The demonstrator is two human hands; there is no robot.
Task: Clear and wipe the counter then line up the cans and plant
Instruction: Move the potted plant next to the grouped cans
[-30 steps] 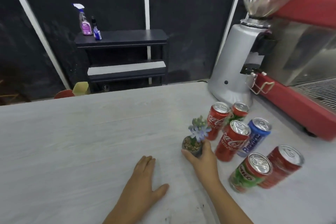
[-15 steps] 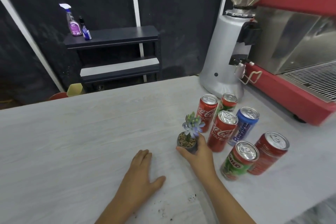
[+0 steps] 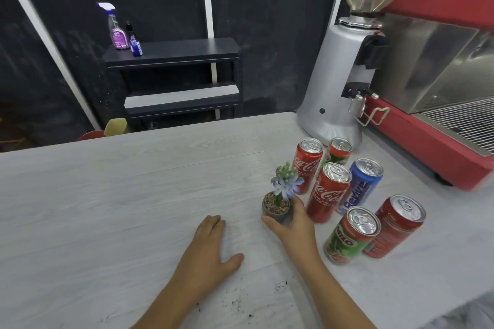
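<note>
A small potted plant (image 3: 278, 201) with blue flowers stands on the pale counter (image 3: 120, 195). My right hand (image 3: 295, 224) is wrapped around its grey pot from the near right side. My left hand (image 3: 208, 256) lies flat on the counter, palm down, fingers together, left of the plant. Several upright cans cluster to the right: two tall Coca-Cola cans (image 3: 327, 192), a blue Revive can (image 3: 361, 185), two Milo cans (image 3: 351, 235) and a red can (image 3: 394, 226). Dark crumbs (image 3: 238, 300) are scattered on the counter between my forearms.
A silver coffee grinder (image 3: 336, 83) and a red espresso machine (image 3: 438, 83) stand at the back right, close behind the cans. Beyond the counter's far edge is a dark shelf (image 3: 173, 53) with a spray bottle (image 3: 116, 27) and a small blue bottle (image 3: 135, 40).
The view has shifted a little; both hands and the plant keep the same positions on the counter. The right hand stays on the pot.
</note>
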